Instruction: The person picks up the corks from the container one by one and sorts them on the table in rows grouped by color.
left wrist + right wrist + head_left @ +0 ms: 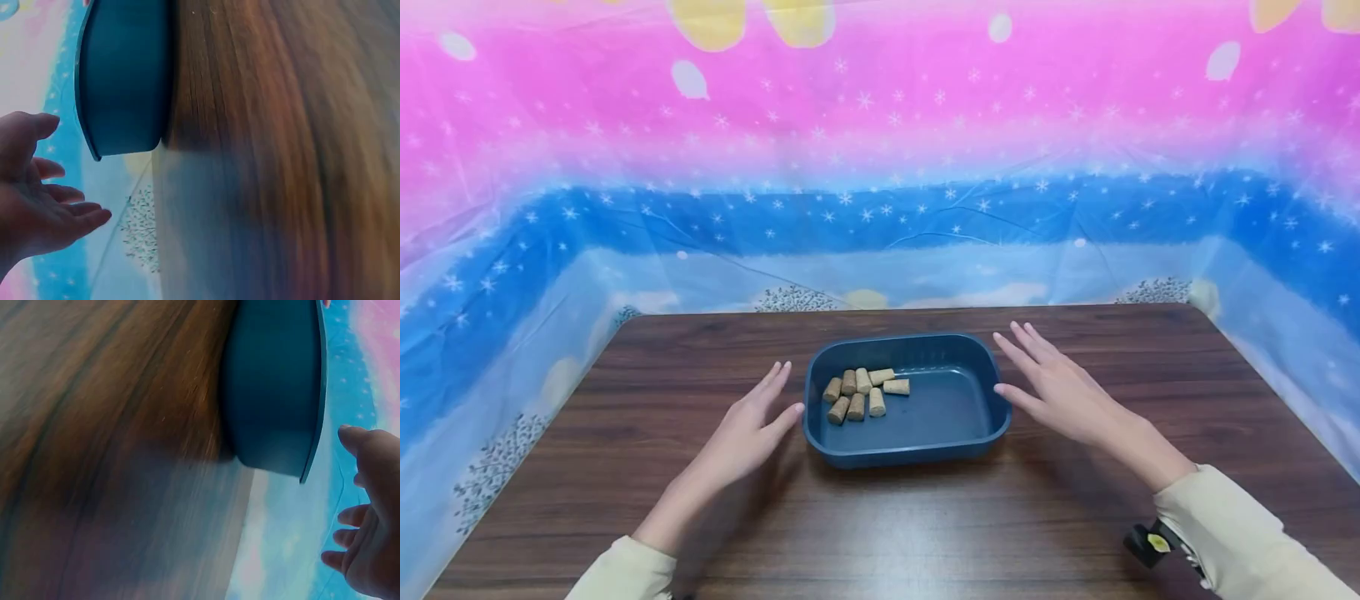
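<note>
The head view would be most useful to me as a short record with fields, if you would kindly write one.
Container: dark blue rectangular tray with rounded corners
Contents: eight tapered cork stoppers, some darker brown, grouped toward the tray's left end
Left hand: fingers extended, beside the tray's left end, holding nothing
Right hand: fingers extended, by the tray's right end, holding nothing
Surface: brown wood-grain table
Background: pink and blue snowflake-print backdrop

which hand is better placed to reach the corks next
Probably the left hand: the corks lie toward the left side of the tray, nearer that hand. The right hand is by the opposite end, across bare tray floor.
</note>
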A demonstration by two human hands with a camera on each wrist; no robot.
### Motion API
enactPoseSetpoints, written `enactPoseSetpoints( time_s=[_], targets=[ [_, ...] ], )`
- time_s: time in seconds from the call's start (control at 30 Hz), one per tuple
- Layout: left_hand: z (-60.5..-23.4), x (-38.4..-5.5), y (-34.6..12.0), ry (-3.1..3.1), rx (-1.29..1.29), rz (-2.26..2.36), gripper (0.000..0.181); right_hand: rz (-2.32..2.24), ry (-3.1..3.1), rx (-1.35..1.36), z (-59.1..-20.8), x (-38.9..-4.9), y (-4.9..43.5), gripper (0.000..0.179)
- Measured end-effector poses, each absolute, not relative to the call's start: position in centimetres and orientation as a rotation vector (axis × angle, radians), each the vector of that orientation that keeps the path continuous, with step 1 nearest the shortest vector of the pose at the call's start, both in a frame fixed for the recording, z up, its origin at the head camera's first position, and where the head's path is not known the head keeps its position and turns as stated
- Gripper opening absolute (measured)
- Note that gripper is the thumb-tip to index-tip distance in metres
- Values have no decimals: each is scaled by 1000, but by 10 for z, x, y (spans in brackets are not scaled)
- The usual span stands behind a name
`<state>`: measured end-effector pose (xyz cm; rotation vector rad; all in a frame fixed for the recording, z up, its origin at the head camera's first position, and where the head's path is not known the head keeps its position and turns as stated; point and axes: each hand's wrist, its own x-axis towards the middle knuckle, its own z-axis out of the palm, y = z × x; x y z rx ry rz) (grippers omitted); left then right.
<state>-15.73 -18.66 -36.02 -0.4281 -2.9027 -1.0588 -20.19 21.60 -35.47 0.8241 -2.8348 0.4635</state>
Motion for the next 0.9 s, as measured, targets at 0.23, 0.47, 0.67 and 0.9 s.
enactPoseSetpoints(
  time_s=[0.23,0.47,0.67,0.9],
  targets=[
    [-368,-164,-175,-2827,-190,-1411,52,734,-2728,932,-353,-212,195,52],
    [-371,-176,-169,-2694,-2,-1672,46,987,-2832,880,-348,-227,173,45],
    [-374,-179,-170,-2635,72,-1821,46,1140,-2914,915,-342,-239,154,39],
    [-374,-184,-171,-2567,72,-1990,47,1245,-2973,978,-336,-251,135,34]
  ],
)
